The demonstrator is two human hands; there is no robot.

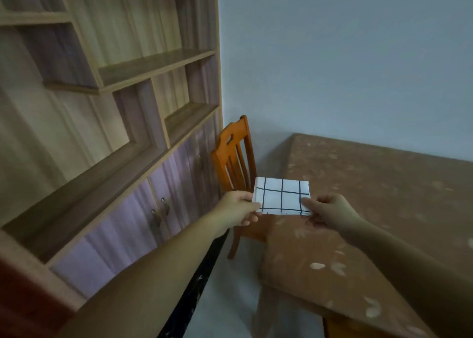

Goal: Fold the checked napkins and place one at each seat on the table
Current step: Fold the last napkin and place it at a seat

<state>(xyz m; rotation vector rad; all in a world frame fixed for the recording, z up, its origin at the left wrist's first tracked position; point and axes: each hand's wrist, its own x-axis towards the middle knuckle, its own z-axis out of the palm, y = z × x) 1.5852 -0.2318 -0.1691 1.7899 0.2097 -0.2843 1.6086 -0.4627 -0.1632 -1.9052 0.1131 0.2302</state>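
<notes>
A tall wooden shelving unit [107, 122] with cupboard doors below fills the left wall. To the right stands the bench [371, 209], under a brown cloth with pale leaf marks. An orange wooden chair [231, 153] is drawn up to its left side.

Over that left edge, right in front of the chair, is one checked napkin [281, 197]. It is white with dark grid lines and is already folded into a thick, flat square. From here I cannot tell whether it rests on the cloth or hangs just above it.

It looks to me like soft, light fabric in several layers. It should be easy to lift but may splay open if taken by one corner. Gripping two opposite edges, with every layer caught, seems the safest hold.

That is how the hands have it. The left hand [238, 208] pinches the near left corner, thumb on top and fingers curled beneath. The right hand [330, 211] pinches the near right corner in the same way. The napkin lies between them, stretching away toward the far side.
</notes>
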